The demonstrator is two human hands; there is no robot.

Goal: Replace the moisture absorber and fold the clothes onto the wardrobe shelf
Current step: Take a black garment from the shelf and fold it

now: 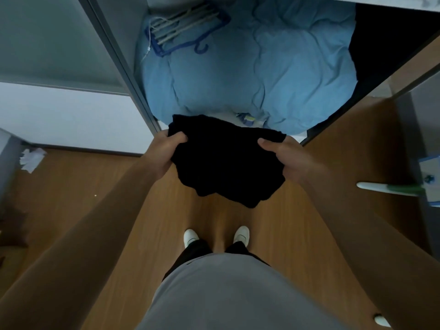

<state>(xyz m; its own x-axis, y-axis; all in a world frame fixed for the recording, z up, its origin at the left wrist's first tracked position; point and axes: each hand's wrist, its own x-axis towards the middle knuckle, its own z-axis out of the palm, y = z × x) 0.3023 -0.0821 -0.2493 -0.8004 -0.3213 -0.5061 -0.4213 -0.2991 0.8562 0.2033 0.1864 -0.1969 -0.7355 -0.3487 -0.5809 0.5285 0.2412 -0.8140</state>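
Observation:
A black garment (226, 160) hangs bunched between both hands, in front of the open wardrobe and above the wooden floor. My left hand (164, 153) grips its left edge, thumb on top. My right hand (285, 156) grips its right edge in the same way. Behind it, a light blue quilt (262, 67) fills the wardrobe bottom. A small blue and yellow item (247, 119) peeks out at the quilt's front edge; I cannot tell what it is.
Blue hangers (185, 29) lie on the quilt at the back left. The grey sliding door frame (123, 65) stands to the left. Crumpled white paper (32, 158) lies on the floor at left. A white and green handle (390, 188) pokes in from the right.

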